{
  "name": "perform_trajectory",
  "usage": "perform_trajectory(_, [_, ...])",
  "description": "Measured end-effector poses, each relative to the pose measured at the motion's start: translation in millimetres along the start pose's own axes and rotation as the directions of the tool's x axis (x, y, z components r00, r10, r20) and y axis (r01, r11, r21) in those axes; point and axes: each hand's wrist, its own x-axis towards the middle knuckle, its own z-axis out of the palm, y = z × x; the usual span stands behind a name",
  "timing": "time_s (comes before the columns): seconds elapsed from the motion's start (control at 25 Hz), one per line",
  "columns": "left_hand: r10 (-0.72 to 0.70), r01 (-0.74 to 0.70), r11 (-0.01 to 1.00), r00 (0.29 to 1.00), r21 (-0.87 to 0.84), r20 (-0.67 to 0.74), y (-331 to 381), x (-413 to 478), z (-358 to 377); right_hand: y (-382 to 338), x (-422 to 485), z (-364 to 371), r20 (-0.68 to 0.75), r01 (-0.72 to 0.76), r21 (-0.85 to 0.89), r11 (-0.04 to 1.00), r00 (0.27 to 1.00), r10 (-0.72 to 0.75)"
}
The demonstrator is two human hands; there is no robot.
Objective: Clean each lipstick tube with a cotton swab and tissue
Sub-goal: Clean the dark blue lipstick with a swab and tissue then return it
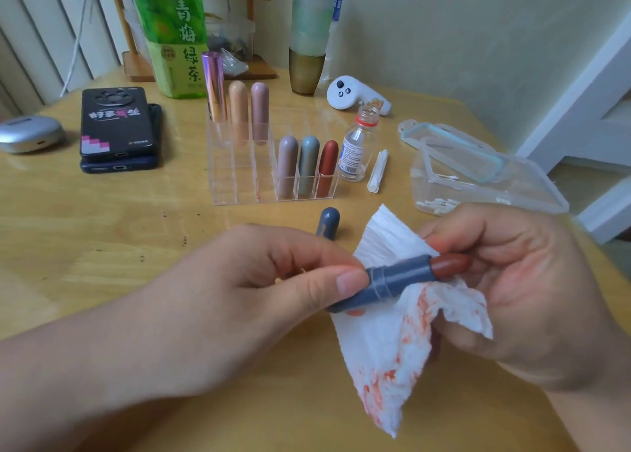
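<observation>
Pinching lipstick tube [399, 277] in left hand [239, 298] grip, right hand [532, 298] clutching stained tissue [379, 349], tube base partly hidden

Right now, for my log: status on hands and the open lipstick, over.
Left hand pinches blue-grey lipstick tube, bullet out. Right hand holds stained tissue at bullet. Matching cap on table behind, nothing blocking.

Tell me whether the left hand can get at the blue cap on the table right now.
Probably not yet: the way to the cap is free, just beyond the left hand, but its fingers pinch the lipstick. Once that is let go, likely yes.
</observation>
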Motion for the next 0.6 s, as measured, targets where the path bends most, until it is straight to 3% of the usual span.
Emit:
perform_trajectory(0.12, [0.068, -0.079, 0.992, 0.992, -0.101, -0.102, -0.6, 0.6, 0.1, -1.1, -0.8, 0.3, -0.019, -0.025, 0.039, 0.999, 0.999, 0.026])
perform_trajectory(0.2, [0.116, -0.123, 0.99, 0.988, -0.065, -0.098, -0.3, -0.7, 0.5, -0.4, -0.5, 1.3, -0.012, -0.048, 0.065, 0.997, 0.999, 0.049])
perform_trajectory(0.36, [0.12, -0.107, 0.985, 0.989, 0.135, -0.092, 2.9, -4.5, 6.3, 3.8, 1.3, 4.8, 0.06, -0.096, 0.188, 0.978, 0.994, 0.086])
perform_trajectory(0.6, [0.025, -0.009, 0.998, 0.962, 0.061, -0.27, 1.5, -6.7, 16.4, 18.2, 4.9, 2.9, 0.118, -0.318, 0.37, 0.873, 0.948, 0.296])
